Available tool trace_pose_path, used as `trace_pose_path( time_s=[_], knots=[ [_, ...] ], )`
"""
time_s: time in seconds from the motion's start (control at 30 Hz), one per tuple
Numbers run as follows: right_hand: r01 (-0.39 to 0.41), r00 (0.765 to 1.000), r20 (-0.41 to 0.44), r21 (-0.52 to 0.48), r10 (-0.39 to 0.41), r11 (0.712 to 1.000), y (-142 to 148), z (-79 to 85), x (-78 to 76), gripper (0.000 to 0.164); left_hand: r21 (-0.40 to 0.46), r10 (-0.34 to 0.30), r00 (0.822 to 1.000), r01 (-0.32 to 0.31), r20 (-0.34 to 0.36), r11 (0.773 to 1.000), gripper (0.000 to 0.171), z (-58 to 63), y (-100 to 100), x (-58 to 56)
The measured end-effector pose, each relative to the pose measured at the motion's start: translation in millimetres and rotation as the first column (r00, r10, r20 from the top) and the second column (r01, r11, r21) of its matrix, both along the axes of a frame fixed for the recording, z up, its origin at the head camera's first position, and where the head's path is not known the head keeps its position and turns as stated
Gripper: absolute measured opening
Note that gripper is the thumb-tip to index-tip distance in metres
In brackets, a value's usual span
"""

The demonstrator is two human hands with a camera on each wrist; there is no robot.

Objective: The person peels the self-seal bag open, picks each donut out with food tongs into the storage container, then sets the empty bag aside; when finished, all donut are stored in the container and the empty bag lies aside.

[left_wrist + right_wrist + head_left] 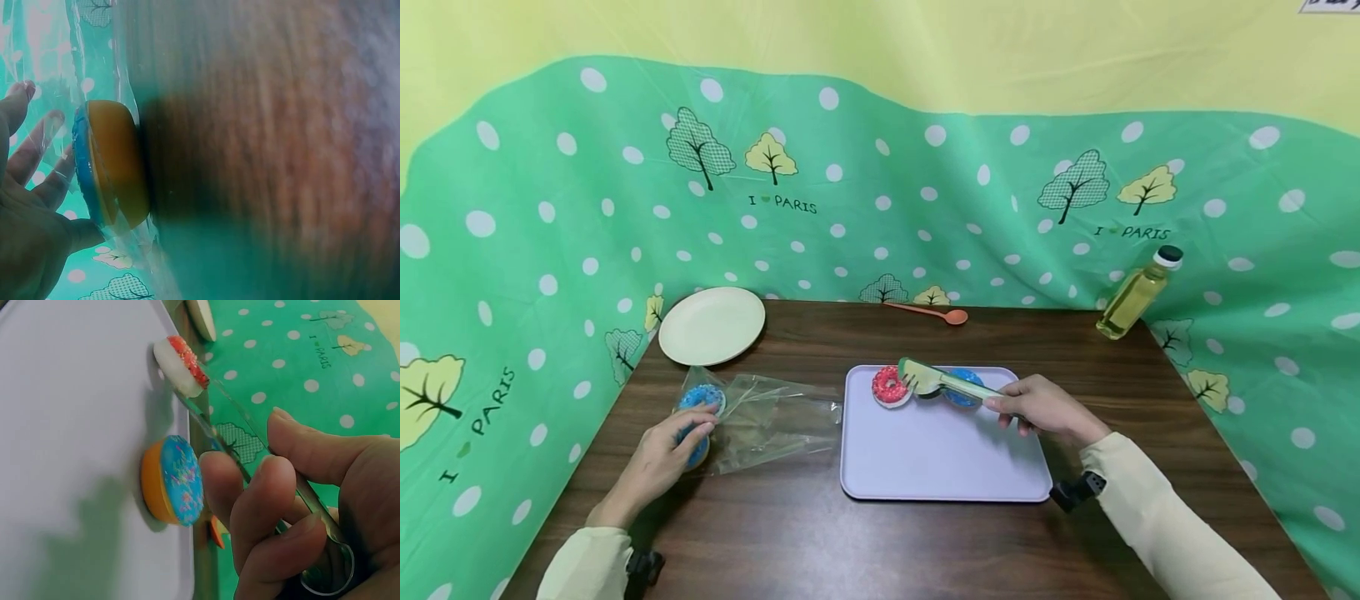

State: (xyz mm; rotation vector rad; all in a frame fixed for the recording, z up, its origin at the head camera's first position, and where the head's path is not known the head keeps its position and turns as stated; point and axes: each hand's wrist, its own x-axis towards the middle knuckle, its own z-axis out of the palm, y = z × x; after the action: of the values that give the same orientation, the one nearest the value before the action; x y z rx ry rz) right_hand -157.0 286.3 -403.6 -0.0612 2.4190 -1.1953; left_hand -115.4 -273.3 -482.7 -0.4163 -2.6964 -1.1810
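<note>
You have three blue doughnuts [703, 393], one red doughnut [881, 387], one pair of tongs [926, 378], one plastic bag [767, 427] and one tray [925, 467], plus one plate [713, 325], one spoon [956, 317] and one bottle [1132, 303] before you.

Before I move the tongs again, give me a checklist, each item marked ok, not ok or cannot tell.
1. Tongs held in the right hand: ok.
2. Tongs' tips at the red donut: ok.
3. Red donut firmly gripped: cannot tell.
4. Left hand at the bag: ok.
5. Bag mouth open: cannot tell; the clear film hides its edges.
6. Tray empty: not ok, a blue donut lies on it.
</note>
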Motion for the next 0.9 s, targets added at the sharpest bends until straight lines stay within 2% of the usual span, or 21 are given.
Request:
trace_pose_path(
  time_s=[0.3, 0.5, 0.67, 0.9],
  knots=[
    [-0.001, 1.000, -0.029, 0.054, 0.002, 0.999, -0.8, 5.2, 0.2, 0.040, -0.002, 0.000, 1.000, 0.000, -0.008, 1.000, 0.019, -0.8, -0.3, -0.9],
    [0.037, 0.999, -0.041, 0.081, -0.034, 0.996, 3.1, 5.1, -2.8, 0.044, -0.001, -0.002, 1.000, 0.002, -0.009, 1.000, 0.019, -0.9, -0.5, -1.3],
    [0.077, 0.996, -0.057, 0.071, -0.073, 0.995, 4.4, 5.0, -4.4, 0.048, -0.001, -0.001, 1.000, 0.001, 0.000, 1.000, 0.019, -0.5, -0.3, -1.2],
    [0.051, 0.996, -0.072, 0.042, -0.048, 0.998, -2.4, 8.2, -4.3, 0.046, -0.009, 0.003, 1.000, -0.003, 0.010, 1.000, 0.019, 0.4, 0.0, -1.1]
  ],
)
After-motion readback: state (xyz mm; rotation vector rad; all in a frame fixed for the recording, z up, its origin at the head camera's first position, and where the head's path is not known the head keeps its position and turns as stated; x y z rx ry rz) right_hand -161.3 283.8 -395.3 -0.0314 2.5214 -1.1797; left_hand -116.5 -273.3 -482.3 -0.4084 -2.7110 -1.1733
